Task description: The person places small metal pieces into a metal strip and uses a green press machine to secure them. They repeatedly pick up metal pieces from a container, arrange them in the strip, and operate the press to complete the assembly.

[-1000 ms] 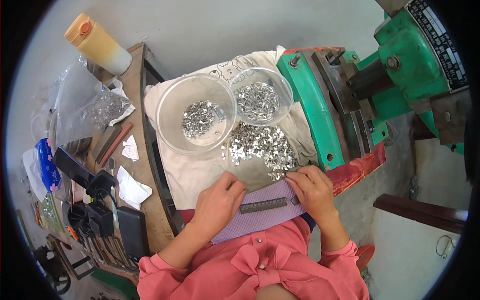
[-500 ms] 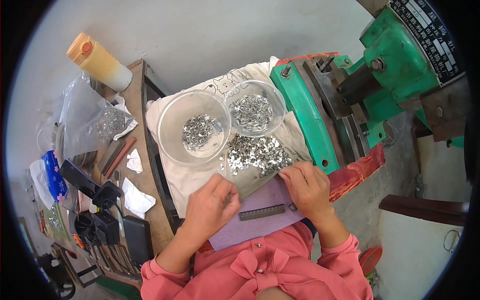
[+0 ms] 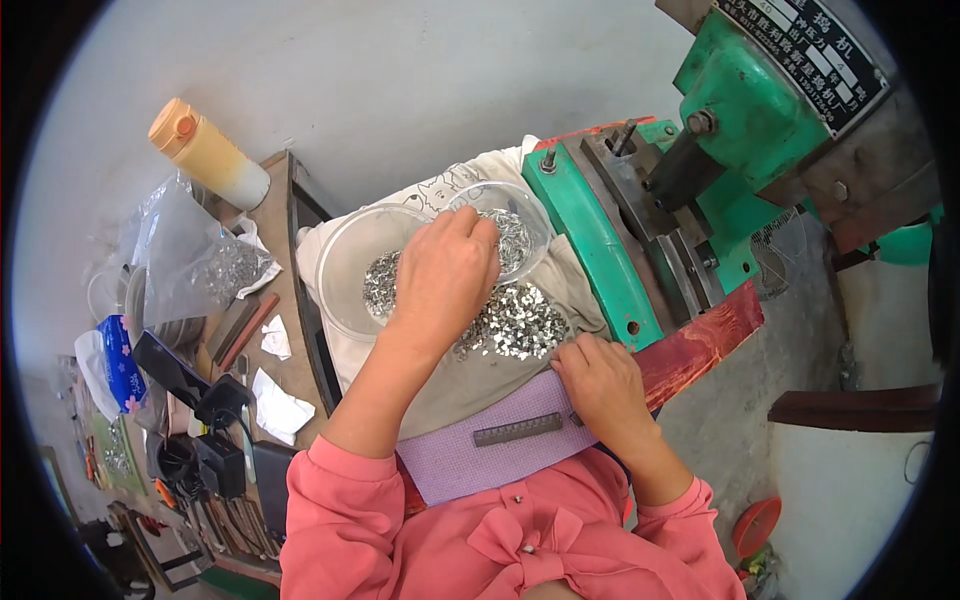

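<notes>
Our left hand reaches over the two clear plastic bowls, fingers curled down between them; we cannot tell whether it pinches anything. Our right hand rests flat, grasping nothing, on the purple mat beside the heap of small silvery metal pieces on the cloth. These pieces look light, stiff and slippery, best pinched singly at their edges.

Left hand extended forward, palm down, fingers curled downward, forearm angled up from lower left, pink sleeve at elbow. Right hand drawn near body, palm down, knuckles up, fingers bent.
</notes>
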Demonstrator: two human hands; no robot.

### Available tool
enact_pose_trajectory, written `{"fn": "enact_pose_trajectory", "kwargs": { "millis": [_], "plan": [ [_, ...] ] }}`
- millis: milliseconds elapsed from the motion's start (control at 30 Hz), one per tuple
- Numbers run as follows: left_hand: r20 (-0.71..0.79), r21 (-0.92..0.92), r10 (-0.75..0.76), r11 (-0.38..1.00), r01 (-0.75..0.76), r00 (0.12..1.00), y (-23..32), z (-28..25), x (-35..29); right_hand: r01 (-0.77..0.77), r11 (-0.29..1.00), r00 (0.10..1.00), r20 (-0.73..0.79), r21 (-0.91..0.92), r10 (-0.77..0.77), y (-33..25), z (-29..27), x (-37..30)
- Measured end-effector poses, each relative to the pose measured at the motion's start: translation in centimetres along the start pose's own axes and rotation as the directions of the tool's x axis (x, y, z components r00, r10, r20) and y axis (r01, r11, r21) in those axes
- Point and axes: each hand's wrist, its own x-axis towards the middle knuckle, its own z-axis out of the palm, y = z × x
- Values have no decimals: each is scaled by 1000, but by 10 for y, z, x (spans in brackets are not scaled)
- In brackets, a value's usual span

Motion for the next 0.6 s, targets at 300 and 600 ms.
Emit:
{"fn": "enact_pose_trajectory", "kwargs": {
  "millis": [300,600],
  "plan": [
    [168,-393,-89,907,150,982,40,-33,-85,26,966,990,-142,258,11,-5,3,-13],
    [218,-271,-143,941,200,966,42,-2,-114,108,854,989,36,508,-146,-27,-14,-12]
  ]
}}
